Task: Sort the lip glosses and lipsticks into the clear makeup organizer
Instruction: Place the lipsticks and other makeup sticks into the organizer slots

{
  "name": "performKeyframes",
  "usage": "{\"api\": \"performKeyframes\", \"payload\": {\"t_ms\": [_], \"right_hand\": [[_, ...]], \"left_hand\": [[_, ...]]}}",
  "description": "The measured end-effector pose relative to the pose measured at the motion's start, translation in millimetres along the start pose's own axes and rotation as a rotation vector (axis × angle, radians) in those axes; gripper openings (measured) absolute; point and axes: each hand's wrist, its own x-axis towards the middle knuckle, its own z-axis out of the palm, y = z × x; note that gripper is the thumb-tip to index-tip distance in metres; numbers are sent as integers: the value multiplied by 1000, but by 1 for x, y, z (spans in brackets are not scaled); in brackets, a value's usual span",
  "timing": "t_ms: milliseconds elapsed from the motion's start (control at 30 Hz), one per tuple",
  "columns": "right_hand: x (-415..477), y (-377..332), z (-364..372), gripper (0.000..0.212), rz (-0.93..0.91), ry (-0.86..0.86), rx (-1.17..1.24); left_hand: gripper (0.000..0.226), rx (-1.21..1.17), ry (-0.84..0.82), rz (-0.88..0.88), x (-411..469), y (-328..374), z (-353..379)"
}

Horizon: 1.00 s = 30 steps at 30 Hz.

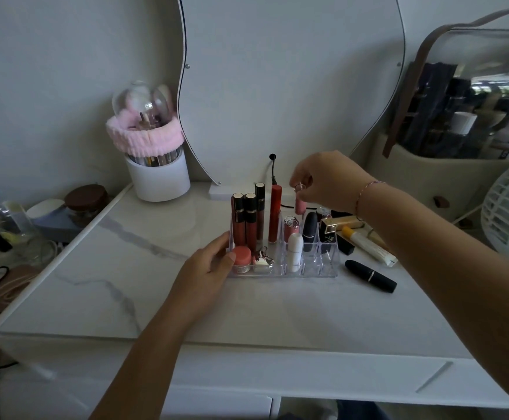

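The clear makeup organizer (322, 269) stands mid-table, holding tall dark-capped lip glosses (242, 221), a red gloss tube (275, 215), a white lipstick (295, 251), a black lipstick (309, 227) and a small pink jar (242, 257). My left hand (209, 265) rests against the organizer's left end, fingers wrapped on its corner. My right hand (322, 181) pinches the top of a pink lip gloss (300, 204) held upright over the back slots. A black lipstick (371, 275) lies loose on the table to the right, beside a white tube (368, 245) and gold-cased lipsticks (339, 222).
A white brush holder with a pink headband (157, 174) stands at the back left. A mirror (277, 86) leans on the wall behind. A white fan (507, 207) and a bag of bottles (459, 131) sit at the right. A bottle and jars crowd the left ledge.
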Motion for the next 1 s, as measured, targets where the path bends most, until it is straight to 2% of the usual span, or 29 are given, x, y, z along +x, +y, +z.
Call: {"api": "performKeyframes", "payload": {"t_ms": [233,567,767,1000], "right_hand": [[0,-7,1,23,-90,-22,-61],[-4,2,2,21,1,2,78],[-5,4,2,20,68,18,133],[-3,0,0,17,42,4,109]], "left_hand": [[41,6,-6,-28,2,-9,2],[48,1,-5,-29,1,-3,0],[42,1,-8,-31,1,-8,1],[41,10,-3,-25,1,-7,2]]}}
